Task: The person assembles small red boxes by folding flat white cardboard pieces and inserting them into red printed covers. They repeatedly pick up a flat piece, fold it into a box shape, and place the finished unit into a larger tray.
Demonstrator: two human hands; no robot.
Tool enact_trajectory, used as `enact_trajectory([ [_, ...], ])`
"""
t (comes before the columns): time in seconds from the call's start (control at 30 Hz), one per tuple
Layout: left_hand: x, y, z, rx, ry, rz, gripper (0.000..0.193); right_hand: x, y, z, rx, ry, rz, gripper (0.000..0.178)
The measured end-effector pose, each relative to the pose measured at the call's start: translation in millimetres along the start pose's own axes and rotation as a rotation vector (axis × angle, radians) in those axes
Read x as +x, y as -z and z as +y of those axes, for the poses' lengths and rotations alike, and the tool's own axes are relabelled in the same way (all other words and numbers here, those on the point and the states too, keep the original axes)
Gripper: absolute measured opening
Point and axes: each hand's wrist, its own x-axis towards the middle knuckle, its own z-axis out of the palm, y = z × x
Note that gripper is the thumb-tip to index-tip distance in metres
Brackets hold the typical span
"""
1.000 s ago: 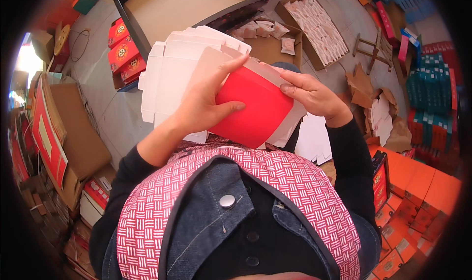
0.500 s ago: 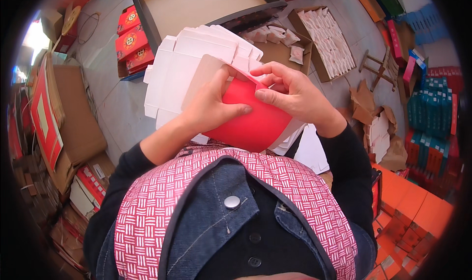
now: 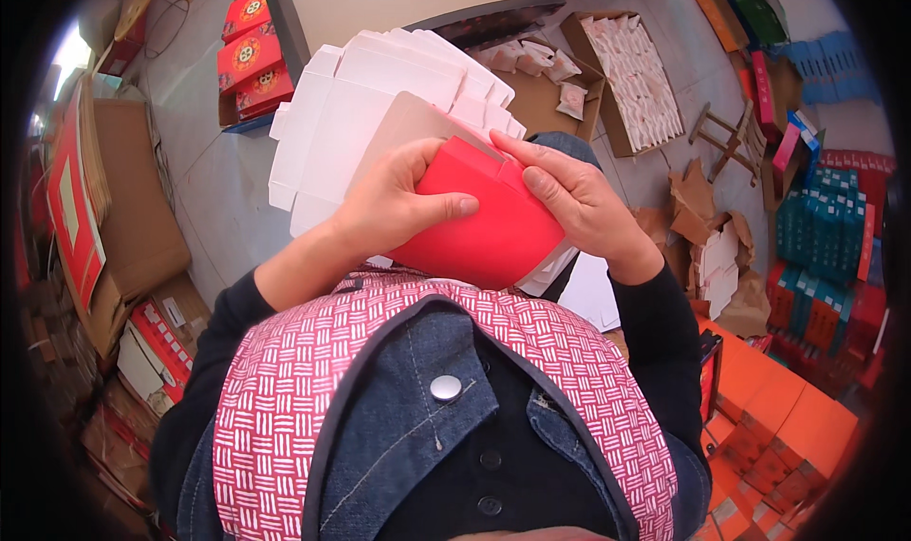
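A red cardboard box [image 3: 484,228], with a pale inner side, lies over my lap between my hands. My left hand [image 3: 403,195] grips its left side, thumb across the red face and fingers behind it. On the right side my right hand [image 3: 579,195] holds the upper corner, its thumb on the red face and the forefinger along the edge by a folded flap. The other right fingers are partly hidden. Beneath the box fans a stack of flat white carton blanks [image 3: 351,114].
Ahead stands a large dark-rimmed tray [image 3: 418,21], with red patterned boxes [image 3: 249,52] at its left. Small wrapped packets [image 3: 634,81] fill a carton at the far right. Orange boxes [image 3: 773,399] are stacked at near right, and folded brown cardboard [image 3: 147,199] leans at left.
My right hand has loosened its pinch at the top edge, and its fingers now lie straighter along the corner. The red flap there shows folded over. My left hand keeps its hold.
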Motion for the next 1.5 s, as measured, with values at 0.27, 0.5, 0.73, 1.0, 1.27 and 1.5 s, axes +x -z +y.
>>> enact_trajectory([
  [0.27,-3.6,-2.3,1.6,0.341,-0.352,0.104,0.038,2.6,5.1,-6.3,-0.044,-0.025,0.081,0.037],
  [0.5,-6.2,4.4,10.9,0.496,-0.215,0.040,0.033,2.4,-2.1,-21.7,-0.365,0.031,0.040,0.036],
  [0.73,-4.3,4.7,5.1,0.488,-0.260,0.085,0.033,5.6,-9.4,-16.0,-0.328,0.075,0.062,0.037],
  [1.0,3.6,-6.5,-7.0,-0.129,-0.165,0.206,0.029,2.8,-13.4,-15.0,-0.349,0.119,0.057,0.037],
  [1.27,-1.4,3.3,8.8,-0.140,0.073,0.151,0.020,1.0,-16.6,-17.4,-0.296,0.005,0.031,0.037],
  [1.5,1.5,0.8,6.7,-0.092,-0.016,0.204,0.022,-7.4,-19.3,-11.3,-0.200,0.063,0.155,0.034],
])
